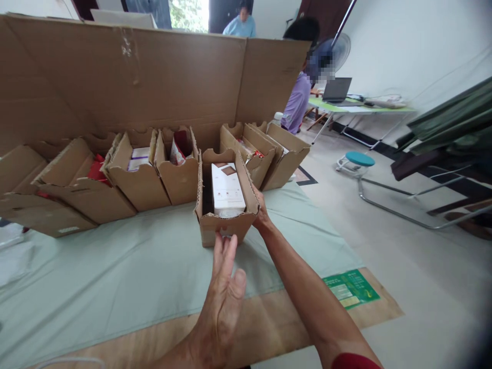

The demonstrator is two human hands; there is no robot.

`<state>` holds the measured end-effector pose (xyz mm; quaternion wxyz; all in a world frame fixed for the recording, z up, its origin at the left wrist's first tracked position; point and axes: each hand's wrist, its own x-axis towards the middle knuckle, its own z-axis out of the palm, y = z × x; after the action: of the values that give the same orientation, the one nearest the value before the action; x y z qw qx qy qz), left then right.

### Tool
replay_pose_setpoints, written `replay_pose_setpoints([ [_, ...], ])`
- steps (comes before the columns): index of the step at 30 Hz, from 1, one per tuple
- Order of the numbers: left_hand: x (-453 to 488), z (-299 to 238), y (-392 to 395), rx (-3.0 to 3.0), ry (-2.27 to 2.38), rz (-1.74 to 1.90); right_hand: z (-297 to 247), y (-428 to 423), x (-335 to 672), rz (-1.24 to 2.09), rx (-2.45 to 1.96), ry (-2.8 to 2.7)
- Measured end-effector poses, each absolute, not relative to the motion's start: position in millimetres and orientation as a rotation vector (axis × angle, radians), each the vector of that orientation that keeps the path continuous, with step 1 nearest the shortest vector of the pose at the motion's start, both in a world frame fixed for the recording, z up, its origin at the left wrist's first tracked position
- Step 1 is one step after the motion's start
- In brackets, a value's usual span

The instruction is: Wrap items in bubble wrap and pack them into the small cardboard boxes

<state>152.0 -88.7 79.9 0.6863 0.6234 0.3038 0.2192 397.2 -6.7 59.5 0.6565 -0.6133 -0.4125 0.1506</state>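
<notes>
The open cardboard box [226, 228] sits mid-frame on the table [115, 271], its long axis running away from the person. The left grip [223, 294], held flat and unclenched, touches its near wall with the fingertips. The right grip [262, 212] lies against its right wall; I cannot tell whether it is clasped.

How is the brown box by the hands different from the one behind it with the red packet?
The front box sits pulled forward out of the row; the red-packet box stands in the row. The front box holds a white carton; the red-packet box holds a red packet. The left hand and right hand touch the front box; no hand touches the red-packet box. Both are open-topped brown cardboard.
</notes>
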Motion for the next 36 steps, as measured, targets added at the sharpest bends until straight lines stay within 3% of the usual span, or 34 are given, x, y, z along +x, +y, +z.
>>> replay_pose_setpoints([
  [9, 221, 81, -66, 1.357, 0.741, 0.569, 28, -20, 408, 0.53, -1.343, -0.905],
  [36, 316, 70, 39, 1.613, 0.87, 0.708, -5, -13, 410, 0.34, -1.517, -0.664],
])
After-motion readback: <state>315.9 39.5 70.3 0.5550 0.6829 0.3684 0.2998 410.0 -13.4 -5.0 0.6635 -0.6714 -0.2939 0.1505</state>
